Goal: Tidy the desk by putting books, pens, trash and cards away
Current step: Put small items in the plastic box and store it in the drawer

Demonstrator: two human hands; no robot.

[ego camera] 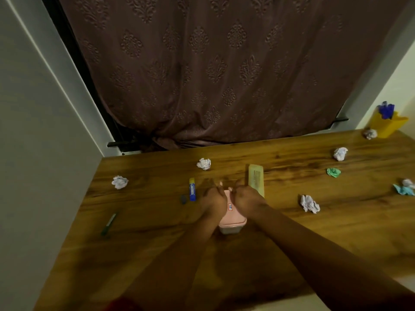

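Note:
A small pink-lidded box (231, 222) stands on the wooden desk (280, 254) in the middle. My left hand (213, 198) grips its left side and my right hand (247, 197) grips its right side, fingers curled over the far end of the lid. A blue and yellow glue stick (192, 189) and a small dark cap (183, 199) lie just left of my hands. A green pen (109, 224) lies near the desk's left edge. Several crumpled paper balls are scattered around, among them one (204, 163) behind my hands and one (310, 204) to the right.
A translucent yellowish case (256, 179) lies right of my right hand. A yellow holder (387, 126) with blue items stands at the far right corner. A brown curtain (213, 70) hangs behind the desk, and a wall (33, 153) closes the left.

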